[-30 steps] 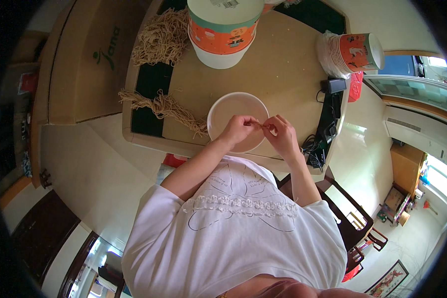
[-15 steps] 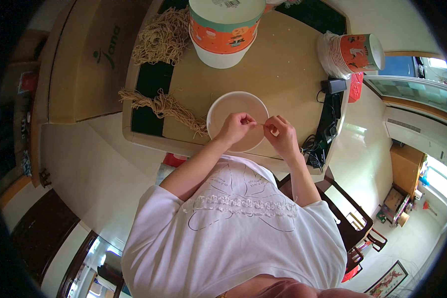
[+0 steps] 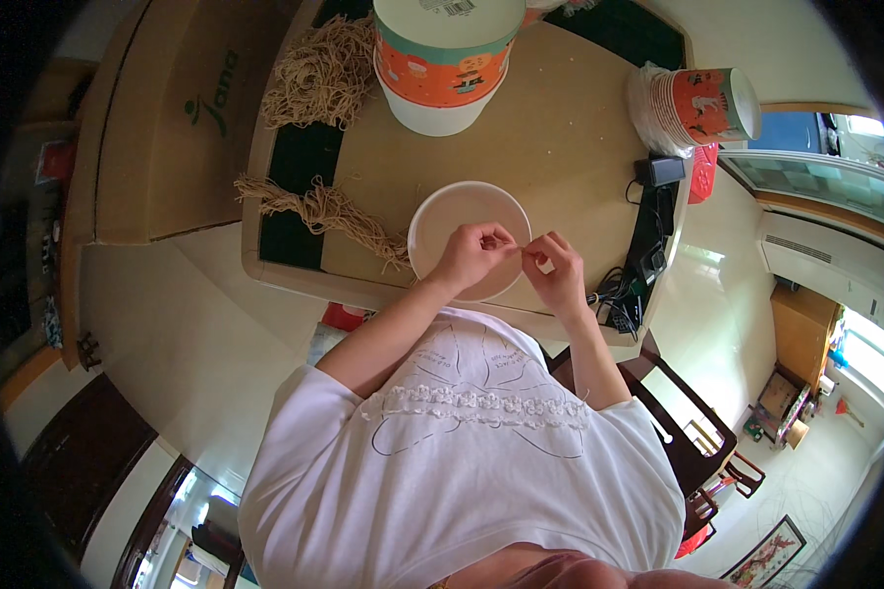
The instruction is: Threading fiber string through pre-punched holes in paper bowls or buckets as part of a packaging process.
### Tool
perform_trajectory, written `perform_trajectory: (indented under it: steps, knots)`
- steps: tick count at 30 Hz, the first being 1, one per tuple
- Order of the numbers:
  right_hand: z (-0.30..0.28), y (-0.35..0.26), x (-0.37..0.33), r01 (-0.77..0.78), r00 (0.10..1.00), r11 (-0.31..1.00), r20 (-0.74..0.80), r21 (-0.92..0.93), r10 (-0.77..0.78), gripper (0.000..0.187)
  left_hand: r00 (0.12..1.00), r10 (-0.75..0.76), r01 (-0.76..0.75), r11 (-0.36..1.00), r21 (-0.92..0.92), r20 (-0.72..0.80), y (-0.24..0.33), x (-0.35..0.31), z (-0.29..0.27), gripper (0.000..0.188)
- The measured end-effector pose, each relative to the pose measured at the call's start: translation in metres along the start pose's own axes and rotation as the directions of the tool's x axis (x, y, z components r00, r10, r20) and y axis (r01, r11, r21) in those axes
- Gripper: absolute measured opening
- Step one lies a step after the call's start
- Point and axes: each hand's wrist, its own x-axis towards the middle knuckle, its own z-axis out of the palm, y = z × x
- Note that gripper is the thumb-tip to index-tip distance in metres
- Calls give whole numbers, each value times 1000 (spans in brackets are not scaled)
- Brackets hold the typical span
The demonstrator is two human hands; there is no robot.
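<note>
Over a white paper bucket (image 3: 442,221) at the table's near edge, my left hand (image 3: 473,257) and my right hand (image 3: 557,275) meet fingertip to fingertip. Both are closed in a pinch on what looks like a thin tan string, mostly hidden by the fingers. The bucket's open mouth faces up, with its right rim close to my right hand. Left of it lies a loose bundle of tan strings (image 3: 339,213), its frayed end touching the bucket's side.
A larger tangled heap of string (image 3: 319,74) lies at the far left. Stacked printed paper buckets (image 3: 447,69) stand upside down at the back. More nested buckets (image 3: 702,105) lie in plastic at right, near a black adapter (image 3: 661,171) and cables (image 3: 614,290). A cardboard box (image 3: 182,128) stands left.
My left hand has shifted slightly right, and the fingertips of both hands have come closer together. The bucket and the string bundles stay put.
</note>
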Motion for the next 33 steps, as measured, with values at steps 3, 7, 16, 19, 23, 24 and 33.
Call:
perform_trajectory:
  steps: [3, 7, 16, 19, 23, 24, 33]
  knots:
    - [2, 3, -2, 19, 999, 999, -27, -30, -19, 9, 1000, -17, 16, 996, 86, 20, 11, -1, 1, 9]
    - [4, 2, -3, 14, 999, 1000, -33, -10, -14, 9, 1000, -13, 11, 990, 139, 14, 6, -1, 4, 10]
    - [4, 4, -4, 10, 999, 999, -38, -31, -11, 9, 999, -36, 36, 991, 127, 0, 13, -1, 4, 10]
    - [3, 2, -3, 15, 999, 1000, -31, -25, -15, 9, 1000, -28, 29, 986, 163, -5, 13, 0, 4, 10]
    - [2, 3, -3, 10, 1000, 1000, -12, -26, -10, 13, 1000, 5, -1, 989, 146, -22, 9, 0, 5, 10]
    - [2, 3, -3, 9, 1000, 1000, -13, -26, -10, 13, 1000, 0, 3, 989, 151, -23, 8, -1, 4, 10]
    - [3, -2, -1, -23, 1000, 997, -1, -73, 23, 19, 999, 12, -8, 992, 128, -30, 8, -5, -6, 10]
